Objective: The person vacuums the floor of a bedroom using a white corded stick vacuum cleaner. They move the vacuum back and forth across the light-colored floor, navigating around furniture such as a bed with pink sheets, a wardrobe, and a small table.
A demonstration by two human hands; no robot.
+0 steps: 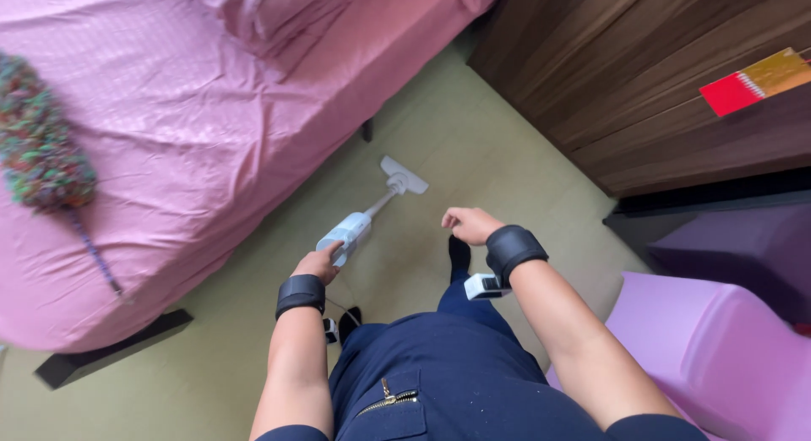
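Note:
My left hand (319, 262) grips the handle of a white stick vacuum cleaner (348, 231). Its tube runs forward to a flat white floor head (403, 176) resting on the pale tiled floor (473, 145) beside the bed. My right hand (470, 225) hangs free in front of me, fingers loosely curled, holding nothing. Both wrists wear black bands with small white devices. My dark blue trousers and one dark sock show below.
A bed with a pink sheet (186, 128) fills the left, with a multicoloured duster (40, 145) lying on it. A dark wooden cabinet (659, 78) stands at the right, and a lilac plastic chair (718, 348) at the lower right.

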